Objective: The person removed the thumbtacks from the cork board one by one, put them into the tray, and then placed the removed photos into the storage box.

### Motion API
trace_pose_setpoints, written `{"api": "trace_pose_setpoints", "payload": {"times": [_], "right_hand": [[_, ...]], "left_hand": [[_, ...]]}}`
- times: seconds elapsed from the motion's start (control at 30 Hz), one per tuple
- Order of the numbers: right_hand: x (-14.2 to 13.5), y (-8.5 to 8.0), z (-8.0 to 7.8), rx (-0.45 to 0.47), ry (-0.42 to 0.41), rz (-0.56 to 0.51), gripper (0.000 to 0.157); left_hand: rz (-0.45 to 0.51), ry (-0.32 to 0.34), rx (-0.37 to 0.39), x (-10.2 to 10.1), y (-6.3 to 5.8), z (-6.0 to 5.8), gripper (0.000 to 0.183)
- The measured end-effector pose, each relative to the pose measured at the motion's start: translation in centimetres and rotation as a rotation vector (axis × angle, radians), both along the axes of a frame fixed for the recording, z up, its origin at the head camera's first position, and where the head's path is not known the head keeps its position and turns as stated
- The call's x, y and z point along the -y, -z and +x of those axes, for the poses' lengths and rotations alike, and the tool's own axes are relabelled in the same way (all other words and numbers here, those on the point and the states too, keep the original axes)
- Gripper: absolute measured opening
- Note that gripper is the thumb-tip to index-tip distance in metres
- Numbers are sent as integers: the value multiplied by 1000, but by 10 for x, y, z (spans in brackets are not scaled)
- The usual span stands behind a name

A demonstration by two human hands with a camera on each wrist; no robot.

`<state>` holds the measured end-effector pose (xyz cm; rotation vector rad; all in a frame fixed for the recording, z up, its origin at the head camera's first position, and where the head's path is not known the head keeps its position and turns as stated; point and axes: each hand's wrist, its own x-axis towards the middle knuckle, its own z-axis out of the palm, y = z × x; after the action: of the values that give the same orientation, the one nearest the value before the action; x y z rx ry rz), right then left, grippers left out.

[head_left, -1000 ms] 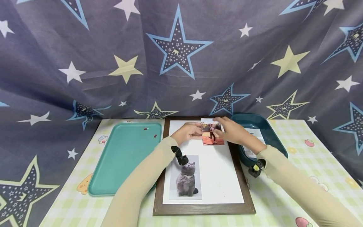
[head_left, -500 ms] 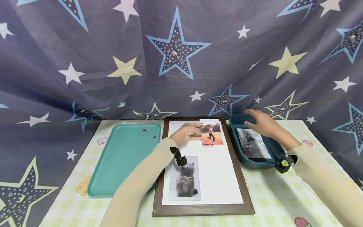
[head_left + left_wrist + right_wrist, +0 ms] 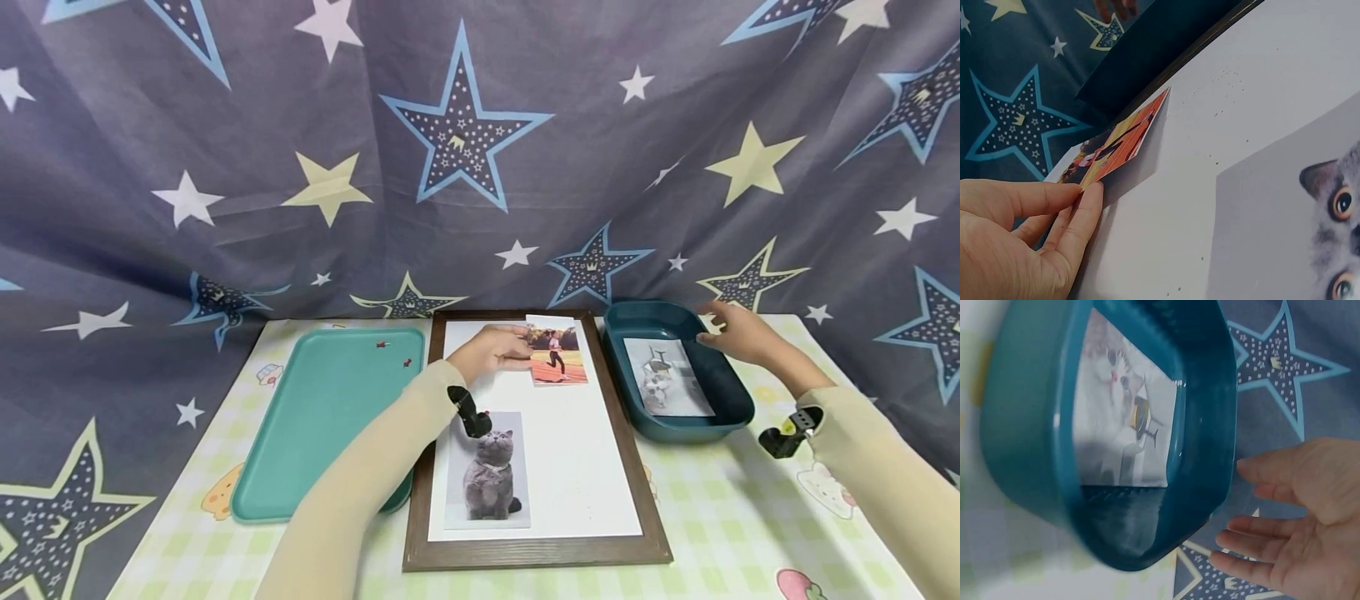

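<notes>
My left hand (image 3: 491, 352) pinches the left edge of a photo of a runner (image 3: 557, 352) at the top of a white board (image 3: 577, 450) in a brown frame. In the left wrist view this photo (image 3: 1125, 140) tilts up off the board, between thumb and fingers. Lower on the board lies a photo of a grey cat (image 3: 489, 483). My right hand (image 3: 742, 335) hovers by the right rim of a dark teal bin (image 3: 686, 435), fingers spread and holding nothing. Inside the bin lies a photo of a pale cat (image 3: 1107, 419).
A green tray (image 3: 322, 442) stands left of the frame, with a red pushpin (image 3: 382, 344) and another red pushpin (image 3: 407, 362) near its far right corner. A star-patterned curtain (image 3: 465, 150) hangs behind the checked tablecloth (image 3: 750, 517).
My right hand has let go of the runner photo and moved right, across the bin to its far right side. My left hand keeps its pinch on the photo.
</notes>
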<state>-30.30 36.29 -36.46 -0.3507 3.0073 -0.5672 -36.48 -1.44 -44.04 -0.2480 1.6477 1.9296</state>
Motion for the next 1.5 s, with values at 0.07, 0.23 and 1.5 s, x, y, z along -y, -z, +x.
{"api": "trace_pose_setpoints", "payload": {"times": [0.07,0.23,1.5], "right_hand": [[-4,2,0,18,6,-12,51],[-10,5,2,86,52,-50,51],[-31,4,-1,423,150,-316,59]], "left_hand": [[-6,4,10,0,-2,0,67],[-9,6,6,2,-2,-2,69],[-196,131,-128,-13,-94,-6,61]]}}
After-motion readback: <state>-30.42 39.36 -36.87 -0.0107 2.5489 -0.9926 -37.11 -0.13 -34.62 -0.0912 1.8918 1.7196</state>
